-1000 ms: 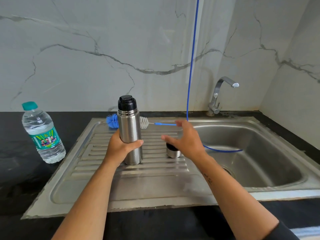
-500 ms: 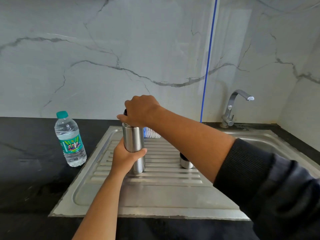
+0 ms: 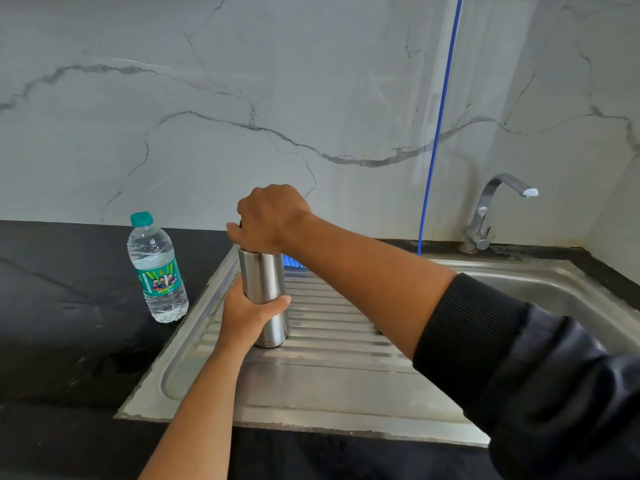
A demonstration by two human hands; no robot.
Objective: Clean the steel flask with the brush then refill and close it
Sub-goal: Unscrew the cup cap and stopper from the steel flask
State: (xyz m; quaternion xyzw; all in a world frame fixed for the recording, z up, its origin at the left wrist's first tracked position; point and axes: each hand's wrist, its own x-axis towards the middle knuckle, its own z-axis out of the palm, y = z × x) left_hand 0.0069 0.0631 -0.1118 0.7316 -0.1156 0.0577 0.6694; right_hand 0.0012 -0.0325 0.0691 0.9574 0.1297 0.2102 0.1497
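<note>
steel flask (image 3: 264, 292) upright on drainboard (image 3: 329, 386) | left grip (image 3: 247, 315) holds body | right grip (image 3: 272, 218) clasps top

My right hand (image 3: 272, 218) covers the steel flask (image 3: 265, 285)'s top, so its cap is hidden. My forearm hides most of the brush (image 3: 293, 261); only blue bristles show. The sink (image 3: 554, 289)'s basin runs off the right edge.
</note>
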